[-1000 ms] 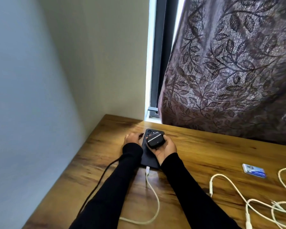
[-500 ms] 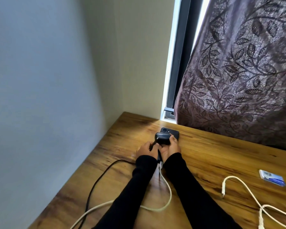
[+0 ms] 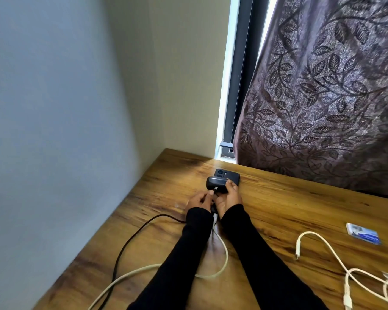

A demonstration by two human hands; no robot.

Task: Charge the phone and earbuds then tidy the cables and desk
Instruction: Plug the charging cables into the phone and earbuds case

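Two hands meet at the far left corner of your wooden desk point(image 3: 289, 211). Your right hand point(image 3: 230, 196) curls round the dark earbuds case point(image 3: 216, 183) and holds it up just above the desk. A half second ago the case sat at much the same spot in that grip; a second ago you held it flat over the phone with the left hand off to the side. Now your left hand point(image 3: 199, 200) has closed in: its fingertips pinch the plug of the black cable point(image 3: 130, 242) right at the small port on the case's near face. Whether the plug is seated, you cannot tell from here.

Your phone point(image 3: 230, 176) lies face down behind the case, its camera end toward the window, mostly hidden by your right hand. A white cable point(image 3: 222, 258) loops back from between your wrists toward the desk's near edge. Well to the right lie more white cables point(image 3: 323, 245), loose and tangled, and a small blue-and-white card point(image 3: 363, 233). The leaf-patterned curtain point(image 3: 323, 97) hangs behind the desk.
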